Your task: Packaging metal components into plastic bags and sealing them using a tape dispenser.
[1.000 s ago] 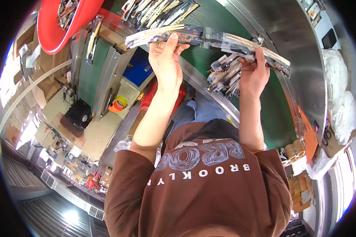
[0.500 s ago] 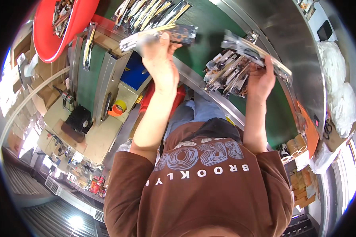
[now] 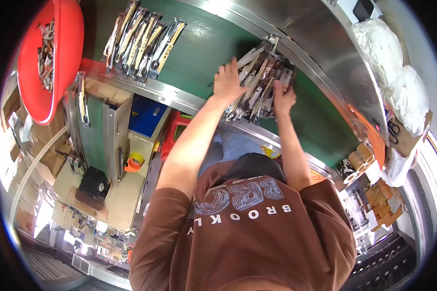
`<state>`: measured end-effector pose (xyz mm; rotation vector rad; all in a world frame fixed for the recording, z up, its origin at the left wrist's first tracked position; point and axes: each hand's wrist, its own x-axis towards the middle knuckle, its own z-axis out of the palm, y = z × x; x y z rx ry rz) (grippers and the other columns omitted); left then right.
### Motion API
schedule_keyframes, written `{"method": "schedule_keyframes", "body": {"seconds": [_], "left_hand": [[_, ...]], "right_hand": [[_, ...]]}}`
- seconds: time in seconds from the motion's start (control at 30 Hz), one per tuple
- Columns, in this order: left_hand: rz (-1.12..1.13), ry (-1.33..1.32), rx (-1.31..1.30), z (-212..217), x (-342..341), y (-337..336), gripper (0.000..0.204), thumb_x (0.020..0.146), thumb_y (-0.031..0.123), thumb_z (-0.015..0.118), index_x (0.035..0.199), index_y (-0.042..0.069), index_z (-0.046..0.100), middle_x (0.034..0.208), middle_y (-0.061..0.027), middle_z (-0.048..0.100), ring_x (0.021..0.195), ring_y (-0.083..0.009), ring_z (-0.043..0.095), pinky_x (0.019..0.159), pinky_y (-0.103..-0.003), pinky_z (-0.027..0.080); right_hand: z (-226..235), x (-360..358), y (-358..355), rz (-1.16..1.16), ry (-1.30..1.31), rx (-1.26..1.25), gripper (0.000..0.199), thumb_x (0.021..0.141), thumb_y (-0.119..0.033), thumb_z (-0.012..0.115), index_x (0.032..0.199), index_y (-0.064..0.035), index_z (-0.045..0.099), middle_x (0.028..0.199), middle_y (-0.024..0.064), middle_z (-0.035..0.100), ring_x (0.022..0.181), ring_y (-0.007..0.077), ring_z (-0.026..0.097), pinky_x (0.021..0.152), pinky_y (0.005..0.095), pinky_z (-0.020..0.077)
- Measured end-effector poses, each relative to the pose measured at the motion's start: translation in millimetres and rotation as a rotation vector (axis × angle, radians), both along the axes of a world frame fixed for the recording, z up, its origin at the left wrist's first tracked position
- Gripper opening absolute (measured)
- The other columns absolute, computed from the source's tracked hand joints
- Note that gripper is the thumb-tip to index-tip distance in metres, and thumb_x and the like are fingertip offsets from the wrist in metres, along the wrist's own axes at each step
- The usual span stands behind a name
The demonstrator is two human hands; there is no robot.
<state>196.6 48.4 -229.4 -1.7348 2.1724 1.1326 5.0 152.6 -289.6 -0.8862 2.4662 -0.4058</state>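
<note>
A heap of clear-wrapped cutlery packets, with pale sticks and dark pieces inside, lies on the green conveyor belt in front of me. At its left edge is my left hand, fingers spread and touching the packets. My right hand is at the heap's right side, its thumb and fingers curled about the end of a packet; part of its grip is hidden. Farther left on the belt, several similar packets lie side by side in a slanted row.
A red basin holding more packets stands at the far left. One packet rests on a smaller green belt below it. A metal rail borders the belt. White bags, scissors and tape rolls are at the right.
My left hand has let go of its packets, which now appear in the row at left, and has moved right to the heap. My right hand has come left and down to the heap.
</note>
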Motion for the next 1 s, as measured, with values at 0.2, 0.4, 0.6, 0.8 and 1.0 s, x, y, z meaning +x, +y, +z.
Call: {"method": "schedule_keyframes", "body": {"seconds": [0.2, 0.4, 0.6, 0.8, 1.0], "left_hand": [[0.250, 0.468, 0.505, -36.0, 3.3, 96.5, 0.079, 0.061, 0.018, 0.068, 0.128, -0.003, 0.030, 0.124, -0.0207, 0.044, 0.112, -0.0387, 0.045, 0.097, -0.041, 0.036], [0.395, 0.536, 0.307, -14.1, -7.8, 3.9, 0.110, 0.055, 0.037, 0.080, 0.138, 0.001, 0.018, 0.135, -0.0215, 0.035, 0.125, -0.0348, 0.034, 0.105, -0.038, 0.026], [0.175, 0.116, 0.175, 0.2, 19.6, -69.6, 0.106, 0.061, 0.051, 0.074, 0.136, -0.002, 0.021, 0.134, -0.0263, 0.033, 0.126, -0.0409, 0.028, 0.105, -0.043, 0.024], [0.160, 0.203, 0.088, -2.6, 10.5, -39.5, 0.083, 0.070, 0.031, 0.071, 0.134, 0.002, 0.026, 0.126, -0.0228, 0.040, 0.114, -0.0404, 0.038, 0.098, -0.044, 0.033], [0.242, 0.229, -0.108, 31.6, 14.7, -30.6, 0.073, 0.074, 0.031, 0.069, 0.130, 0.000, 0.032, 0.122, -0.0233, 0.046, 0.113, -0.0371, 0.043, 0.096, -0.041, 0.036]], "right_hand": [[48.0, 73.9, 33.4, -0.483, -1.115, -0.176, 0.053, 0.081, -0.033, 0.066, 0.121, -0.0037, 0.047, 0.107, 0.0058, 0.057, 0.098, 0.0179, 0.052, 0.087, 0.0316, 0.0413], [70.9, 26.3, -45.3, -0.469, -1.370, -0.118, 0.057, 0.086, -0.040, 0.057, 0.126, -0.0035, 0.042, 0.117, 0.0082, 0.053, 0.106, 0.0184, 0.050, 0.090, 0.0339, 0.0400], [266.2, -37.3, -185.8, 0.544, -1.318, 0.116, 0.037, 0.085, -0.024, 0.059, 0.104, 0.0071, 0.056, 0.092, 0.0172, 0.062, 0.086, 0.0168, 0.061, 0.079, 0.0257, 0.0462], [231.4, -114.9, -370.0, 0.247, -0.531, -0.225, 0.043, 0.080, -0.040, 0.061, 0.079, 0.0026, 0.059, 0.065, 0.0081, 0.061, 0.051, 0.0157, 0.059, 0.059, 0.0253, 0.0473], [143.5, -134.4, -417.7, 0.253, -0.043, -0.183, 0.041, 0.065, -0.036, 0.071, 0.081, 0.0018, 0.067, 0.086, 0.0214, 0.065, 0.081, 0.0315, 0.064, 0.074, 0.0345, 0.0488]]}}
